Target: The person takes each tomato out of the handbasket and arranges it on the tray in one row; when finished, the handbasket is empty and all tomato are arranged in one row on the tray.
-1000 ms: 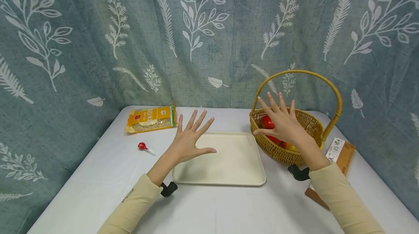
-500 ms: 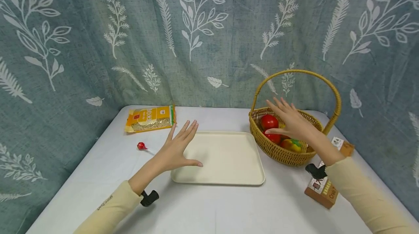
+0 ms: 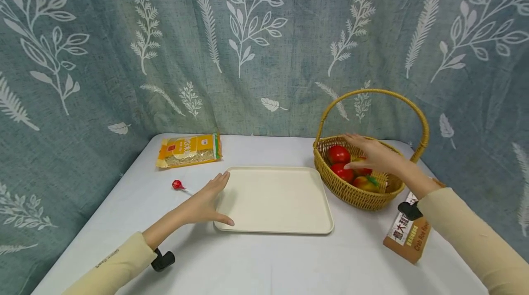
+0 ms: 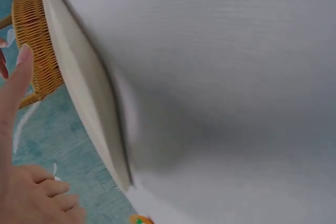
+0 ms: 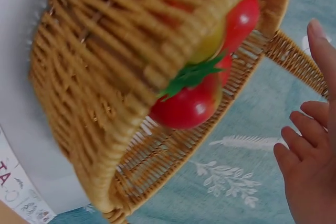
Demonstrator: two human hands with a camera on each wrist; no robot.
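My left hand (image 3: 204,203) hovers at the left edge of the cream tray (image 3: 277,201), thumb apart from the fingers, holding nothing. In the left wrist view its thumb (image 4: 18,77) rises beside the tray's side. My right hand (image 3: 376,155) is above the wicker basket (image 3: 355,196), inside the arch of its handle, and grips nothing. Red tomatoes (image 3: 339,154) and a yellow-red fruit (image 3: 366,184) with green leaves lie in the basket. The right wrist view shows a tomato (image 5: 186,106) under a green leafy top, apart from the hand. The fingers partly hide the basket's contents.
A yellow bag of grain (image 3: 190,150) lies at the back left. In front of it is a red lollipop (image 3: 177,185), its stick partly behind my left hand. A brown and white box (image 3: 407,235) lies right of the basket, partly under my right forearm.
My left hand has moved left and down, from over the tray to its left edge. My right hand has lowered and shifted right over the basket. Both hands' fingers are less spread.
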